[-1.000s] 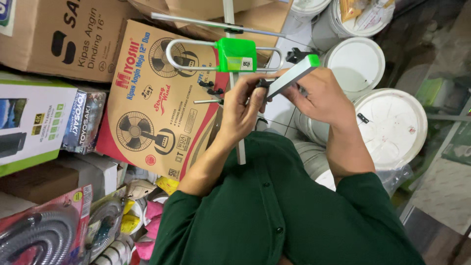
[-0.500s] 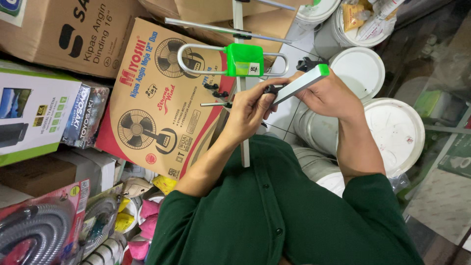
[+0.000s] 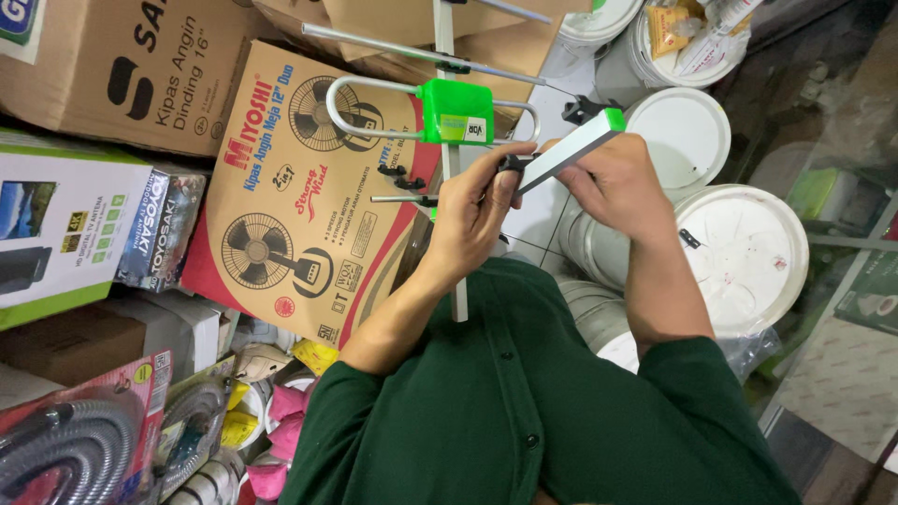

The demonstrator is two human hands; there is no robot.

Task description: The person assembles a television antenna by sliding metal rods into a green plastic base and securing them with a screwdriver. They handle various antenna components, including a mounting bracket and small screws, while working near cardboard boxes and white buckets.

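While both hands meet at centre frame, the left hand pinches a small black clip at the near end of a grey aluminium bar. The right hand is closed round the bar, green cap pointing to 1 o'clock. The antenna boom with its green junction box runs toward 12 o'clock, just beside the hands. Judgement: keep the bar steady with the right grip and square the clip before pressing, so thin rods nearby aren't bent. White buckets sit at 3 o'clock.

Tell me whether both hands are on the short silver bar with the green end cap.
Yes: the left hand and right hand both grip the silver bar.
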